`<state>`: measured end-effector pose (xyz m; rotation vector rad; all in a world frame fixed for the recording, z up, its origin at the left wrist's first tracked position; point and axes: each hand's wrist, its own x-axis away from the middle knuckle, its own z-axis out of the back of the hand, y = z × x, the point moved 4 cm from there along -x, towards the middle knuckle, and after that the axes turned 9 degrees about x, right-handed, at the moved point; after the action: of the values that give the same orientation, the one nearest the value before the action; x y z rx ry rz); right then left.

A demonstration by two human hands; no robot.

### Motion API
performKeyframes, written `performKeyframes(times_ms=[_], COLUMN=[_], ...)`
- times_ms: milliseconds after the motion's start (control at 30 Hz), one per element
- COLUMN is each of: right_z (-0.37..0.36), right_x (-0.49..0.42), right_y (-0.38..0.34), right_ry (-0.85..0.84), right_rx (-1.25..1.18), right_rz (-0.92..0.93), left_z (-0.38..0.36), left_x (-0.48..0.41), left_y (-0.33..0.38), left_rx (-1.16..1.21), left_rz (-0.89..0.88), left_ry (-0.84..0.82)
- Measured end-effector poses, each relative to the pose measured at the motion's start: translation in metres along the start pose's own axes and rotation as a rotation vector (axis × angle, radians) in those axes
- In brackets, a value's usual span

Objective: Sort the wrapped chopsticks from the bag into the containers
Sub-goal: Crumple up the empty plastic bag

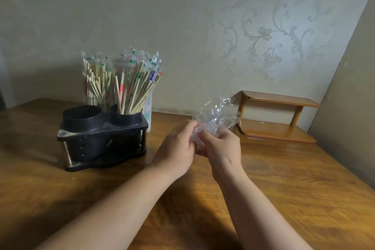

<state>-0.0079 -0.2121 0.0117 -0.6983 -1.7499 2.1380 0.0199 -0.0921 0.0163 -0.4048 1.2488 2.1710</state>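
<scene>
A pale wall (203, 16) with a faint leaf-and-flower pattern rises behind a brown wooden desk (284, 189). At the far right of the desk, against the wall, stands a small two-tier wooden shelf (280, 119). On the left side sits a black holder (101, 138) with two round cups set in its top plate. The left cup (81, 115) shows only its dark inside, and the right cup (127, 119) is packed with wrapped chopsticks (129, 87) that fan upward and lean to the right. More wrapped chopsticks (95, 79) stand upright in clear containers just behind the holder.

Two bare forearms reach in from the lower edge and meet near the middle of the desk, well to the right of the holder. There a crumpled clear plastic bag (215, 115) is held above the desk. The left grip (176, 148) pinches the bag's left edge with curled fingers. The right grip (221, 148) is closed round its lower part.
</scene>
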Motion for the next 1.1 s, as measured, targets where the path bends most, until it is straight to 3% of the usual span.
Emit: performKeyframes(times_ms=[133, 267, 633, 1100], right_z=[0.013, 0.012, -0.033, -0.206], right_x=[0.001, 0.008, 0.052, 0.157], right_y=[-0.001, -0.010, -0.041, -0.085], right_ry=[0.151, 0.178, 0.090, -0.262], right_rx=[0.329, 0.425, 0.370, 0.234], right_rz=[0.094, 0.135, 0.212, 0.368], left_z=[-0.009, 0.006, 0.128, 0.304], left_x=[0.004, 0.012, 0.059, 0.182], left_y=[0.001, 0.000, -0.013, -0.065], left_rx=[-0.026, -0.103, 0.179, 0.158], left_rz=[0.118, 0.177, 0.146, 0.281], left_ry=[-0.317, -0.321, 0.162, 0.564])
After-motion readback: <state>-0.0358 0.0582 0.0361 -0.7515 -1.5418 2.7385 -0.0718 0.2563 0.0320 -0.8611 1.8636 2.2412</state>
